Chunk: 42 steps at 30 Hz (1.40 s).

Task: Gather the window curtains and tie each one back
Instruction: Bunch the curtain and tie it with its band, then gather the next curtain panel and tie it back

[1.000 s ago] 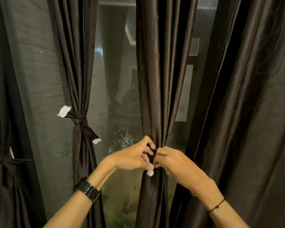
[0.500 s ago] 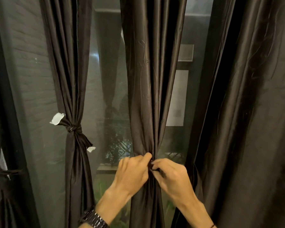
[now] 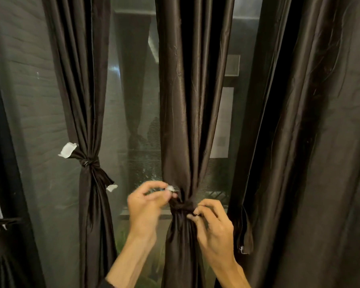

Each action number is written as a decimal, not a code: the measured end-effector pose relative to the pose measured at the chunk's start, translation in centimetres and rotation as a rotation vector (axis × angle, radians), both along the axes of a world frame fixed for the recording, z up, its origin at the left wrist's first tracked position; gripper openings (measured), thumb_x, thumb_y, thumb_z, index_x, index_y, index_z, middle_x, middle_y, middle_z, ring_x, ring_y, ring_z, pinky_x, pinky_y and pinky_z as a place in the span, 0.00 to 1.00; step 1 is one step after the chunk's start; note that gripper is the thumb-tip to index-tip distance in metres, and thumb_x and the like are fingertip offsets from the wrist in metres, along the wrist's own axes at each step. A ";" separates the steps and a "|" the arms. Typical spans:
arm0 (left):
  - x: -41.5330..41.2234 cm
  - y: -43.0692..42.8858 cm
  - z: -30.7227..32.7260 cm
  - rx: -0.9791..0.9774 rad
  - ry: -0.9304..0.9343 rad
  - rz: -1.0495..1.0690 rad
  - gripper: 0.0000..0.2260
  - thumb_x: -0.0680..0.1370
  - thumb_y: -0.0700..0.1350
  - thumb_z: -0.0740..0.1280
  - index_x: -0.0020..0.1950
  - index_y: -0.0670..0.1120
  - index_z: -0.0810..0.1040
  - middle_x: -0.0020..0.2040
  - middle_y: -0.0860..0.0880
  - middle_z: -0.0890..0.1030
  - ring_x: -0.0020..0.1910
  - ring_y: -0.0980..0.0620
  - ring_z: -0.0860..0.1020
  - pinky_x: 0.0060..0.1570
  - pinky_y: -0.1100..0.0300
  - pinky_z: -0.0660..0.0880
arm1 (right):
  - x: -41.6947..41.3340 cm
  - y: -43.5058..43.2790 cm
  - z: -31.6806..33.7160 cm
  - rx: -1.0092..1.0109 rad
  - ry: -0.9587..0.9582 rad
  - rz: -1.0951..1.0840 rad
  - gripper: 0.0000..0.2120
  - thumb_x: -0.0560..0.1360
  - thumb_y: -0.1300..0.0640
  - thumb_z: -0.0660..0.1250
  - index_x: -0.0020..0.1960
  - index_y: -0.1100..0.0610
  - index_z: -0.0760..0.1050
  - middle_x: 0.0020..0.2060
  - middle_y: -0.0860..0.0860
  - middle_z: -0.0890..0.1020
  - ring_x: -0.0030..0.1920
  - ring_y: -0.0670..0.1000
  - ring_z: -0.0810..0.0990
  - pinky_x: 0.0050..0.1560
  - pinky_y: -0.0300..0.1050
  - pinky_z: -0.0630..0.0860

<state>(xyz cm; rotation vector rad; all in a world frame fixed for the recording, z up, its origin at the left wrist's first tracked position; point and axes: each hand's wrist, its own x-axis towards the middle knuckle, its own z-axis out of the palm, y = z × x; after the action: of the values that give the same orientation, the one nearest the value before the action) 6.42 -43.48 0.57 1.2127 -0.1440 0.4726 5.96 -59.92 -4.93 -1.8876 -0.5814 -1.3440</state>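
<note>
Centrally, the middle dark brown satin curtain (image 3: 187, 121) hangs gathered into a narrow column, its folds enclosed at the waist by a knotted dark fabric tie band (image 3: 182, 205). The left hand (image 3: 146, 206) pinches the band's white tab (image 3: 170, 188) between thumb and curled fingertips, just left of the knot. The right hand (image 3: 214, 223) pinches the band's other end against the curtain's right side. That end is hidden under the fingers, and the left hand is slightly blurred.

To the left, a second dark brown curtain (image 3: 85, 100) is already tied, with two white tabs showing. A far-left curtain (image 3: 0, 246) is cut off by the frame edge. Open window glass (image 3: 133, 100) separates the two tied curtains. An ungathered dark brown curtain (image 3: 299, 142) hangs just beside the right hand.
</note>
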 end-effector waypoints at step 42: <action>7.3 -24.2 33.3 0.706 -0.684 0.011 0.48 0.76 0.64 0.71 0.85 0.59 0.42 0.86 0.53 0.46 0.84 0.50 0.49 0.80 0.46 0.51 | 2.2 -12.3 18.1 -0.342 0.450 0.096 0.32 0.77 0.50 0.66 0.75 0.30 0.58 0.76 0.24 0.46 0.77 0.33 0.50 0.78 0.38 0.50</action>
<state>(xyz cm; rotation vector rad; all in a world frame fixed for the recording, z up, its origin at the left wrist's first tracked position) 13.76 -67.69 33.84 1.6898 -0.9523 0.8778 8.15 -72.18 13.16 -2.3111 -0.6851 -0.7499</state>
